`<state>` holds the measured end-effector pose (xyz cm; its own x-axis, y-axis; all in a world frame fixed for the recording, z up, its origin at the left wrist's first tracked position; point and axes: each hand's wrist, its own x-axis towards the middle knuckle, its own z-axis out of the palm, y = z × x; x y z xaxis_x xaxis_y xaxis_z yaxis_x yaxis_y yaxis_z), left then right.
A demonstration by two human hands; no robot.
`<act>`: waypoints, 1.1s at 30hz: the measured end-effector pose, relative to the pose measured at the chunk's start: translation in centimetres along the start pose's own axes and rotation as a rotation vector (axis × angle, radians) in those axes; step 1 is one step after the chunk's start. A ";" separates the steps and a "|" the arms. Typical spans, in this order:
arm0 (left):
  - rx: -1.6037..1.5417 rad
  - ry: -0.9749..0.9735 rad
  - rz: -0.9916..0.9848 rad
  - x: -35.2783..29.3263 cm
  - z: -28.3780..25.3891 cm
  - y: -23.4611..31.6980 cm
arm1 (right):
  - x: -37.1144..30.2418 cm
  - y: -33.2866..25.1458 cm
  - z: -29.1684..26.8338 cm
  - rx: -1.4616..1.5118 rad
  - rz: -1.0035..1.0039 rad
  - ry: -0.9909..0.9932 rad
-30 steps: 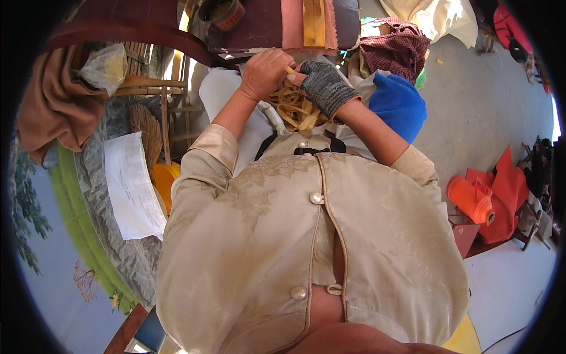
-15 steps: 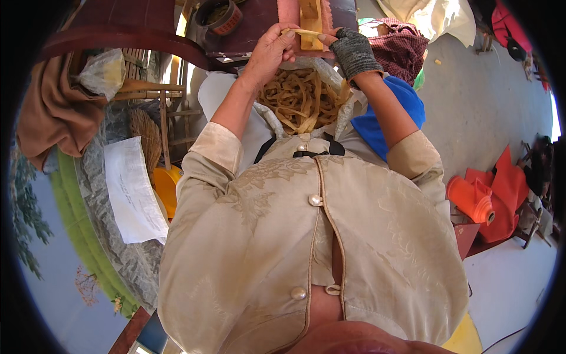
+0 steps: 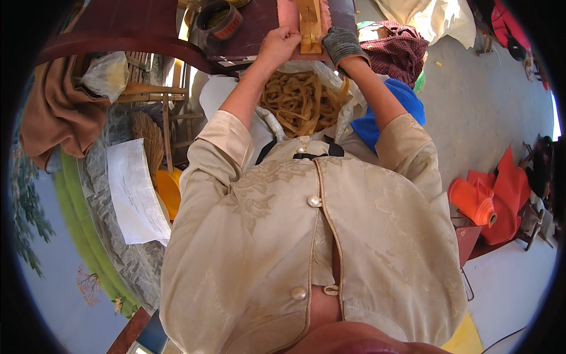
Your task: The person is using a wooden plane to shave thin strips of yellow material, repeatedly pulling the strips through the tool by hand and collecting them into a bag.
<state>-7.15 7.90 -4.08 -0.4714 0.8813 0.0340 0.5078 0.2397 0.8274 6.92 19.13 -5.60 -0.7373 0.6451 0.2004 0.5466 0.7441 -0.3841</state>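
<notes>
My left hand is closed in a pinch at the left side of a narrow wooden block. At its right side is my right hand, in a grey fingerless glove, also closed. Between the hands a pale yellow strip crosses the block near its front end; only a little of it shows, and the fingers hide its ends. The block lies on a pink cloth on a dark red table. Below my hands, a heap of tan, ribbon-like strips fills an open plastic bag at my lap.
A round tin stands on the table left of the block. Right of my arm are a checked dark red cloth and a blue cloth. On the left are a wooden rack and a brown cloth. An orange jug sits far right.
Both hands have moved forward and down to the sides of the wooden block. The strip, stretched in plain sight above the block before, is now mostly hidden at the block's front end.
</notes>
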 end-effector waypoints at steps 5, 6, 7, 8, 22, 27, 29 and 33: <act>0.226 -0.020 0.125 -4.2 -1.1 -0.6 | -3.3 -1.6 -1.8 0.216 0.226 -0.006; 0.105 -0.030 0.066 -5.5 -1.1 -0.2 | -4.0 -2.3 -2.5 0.261 0.239 0.033; -0.018 -0.038 0.008 -6.5 -1.2 0.2 | -4.7 -3.9 -4.2 0.250 0.169 0.026; -0.140 -0.045 -0.051 -7.4 -1.2 0.4 | -5.2 -4.9 -4.5 0.324 0.098 0.076; -1.141 -0.342 -0.627 -11.5 -0.6 1.7 | -9.7 -10.1 -3.7 1.022 0.057 -0.035; -0.322 -0.292 -0.236 -11.4 -1.4 3.4 | -8.4 -8.1 -2.5 0.247 -0.424 0.396; 0.109 0.023 0.235 -11.1 -1.4 2.6 | -7.7 -6.4 -0.8 0.336 -0.362 0.277; -0.065 0.238 0.363 -11.2 -2.6 4.9 | -8.0 -7.5 -1.0 1.453 0.310 -0.386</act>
<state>-1.23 -1.86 1.03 -0.4276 0.7834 0.4512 0.6286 -0.1010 0.7711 9.13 8.51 -3.46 -0.8513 0.4844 -0.2019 0.0151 -0.3619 -0.9321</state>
